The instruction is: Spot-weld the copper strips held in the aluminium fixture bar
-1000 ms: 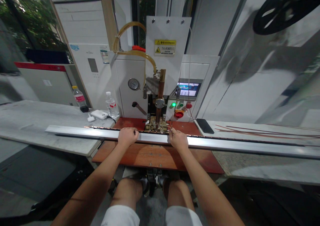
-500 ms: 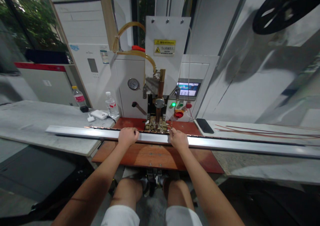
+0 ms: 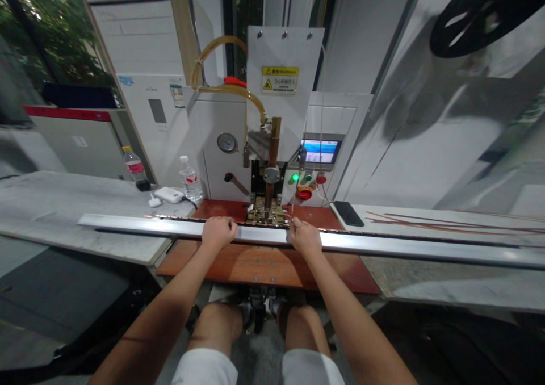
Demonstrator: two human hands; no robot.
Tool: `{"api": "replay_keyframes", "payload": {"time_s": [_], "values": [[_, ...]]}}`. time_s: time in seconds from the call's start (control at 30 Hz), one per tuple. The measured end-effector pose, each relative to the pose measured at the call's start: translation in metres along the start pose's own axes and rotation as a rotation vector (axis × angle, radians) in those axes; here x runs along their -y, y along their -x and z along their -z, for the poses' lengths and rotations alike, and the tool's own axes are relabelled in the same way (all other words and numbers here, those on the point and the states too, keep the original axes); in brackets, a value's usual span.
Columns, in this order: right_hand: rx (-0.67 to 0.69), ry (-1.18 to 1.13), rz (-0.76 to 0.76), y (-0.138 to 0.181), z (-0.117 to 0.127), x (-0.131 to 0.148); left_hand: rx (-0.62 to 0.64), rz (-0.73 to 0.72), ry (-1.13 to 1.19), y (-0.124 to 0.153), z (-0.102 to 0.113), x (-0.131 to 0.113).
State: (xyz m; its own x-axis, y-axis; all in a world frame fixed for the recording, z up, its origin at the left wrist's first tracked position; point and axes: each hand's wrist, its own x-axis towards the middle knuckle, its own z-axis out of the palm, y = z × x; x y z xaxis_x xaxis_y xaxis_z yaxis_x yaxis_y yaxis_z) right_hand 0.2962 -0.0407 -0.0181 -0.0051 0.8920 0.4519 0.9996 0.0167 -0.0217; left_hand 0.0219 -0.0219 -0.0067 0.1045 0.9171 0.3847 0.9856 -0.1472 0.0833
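A long silver metal rail [image 3: 404,245] lies crosswise in front of the machine, reaching over both side tables. My left hand [image 3: 218,232] is closed over the rail, left of the copper-coloured machine head [image 3: 269,195]. Just right of that head, my right hand [image 3: 305,237] is closed on the rail too, its fingertips pinched near the back edge. Along this back edge runs a thin dark and coppery strip [image 3: 164,218]. The head's lower end meets a small metal fixture [image 3: 256,212] right behind the rail. My fingers hide what lies beneath them.
A brown board [image 3: 255,263] lies under the rail. On the left table stand a cola bottle [image 3: 135,168] and a clear bottle [image 3: 190,178] beside a white power bank [image 3: 169,195]. A phone [image 3: 348,213] and several copper strips [image 3: 426,224] lie on the right.
The machine's screen now shows a different picture, with a blue band. Both hands and the rail stay in the same place.
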Motion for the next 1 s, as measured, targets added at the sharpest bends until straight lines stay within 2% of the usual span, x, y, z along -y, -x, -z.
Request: {"api": "replay_keyframes", "payload": {"time_s": [0.37, 1.0], "values": [[-0.043, -0.015, 0.009, 0.0006, -0.0052, -0.0044, -0.017, -0.011, -0.022, -0.0005, -0.0020, -0.0025], [-0.012, 0.005, -0.005, -0.0006, -0.0051, -0.0086, 0.018, 0.015, -0.010, -0.0014, -0.0007, -0.0075]]}}
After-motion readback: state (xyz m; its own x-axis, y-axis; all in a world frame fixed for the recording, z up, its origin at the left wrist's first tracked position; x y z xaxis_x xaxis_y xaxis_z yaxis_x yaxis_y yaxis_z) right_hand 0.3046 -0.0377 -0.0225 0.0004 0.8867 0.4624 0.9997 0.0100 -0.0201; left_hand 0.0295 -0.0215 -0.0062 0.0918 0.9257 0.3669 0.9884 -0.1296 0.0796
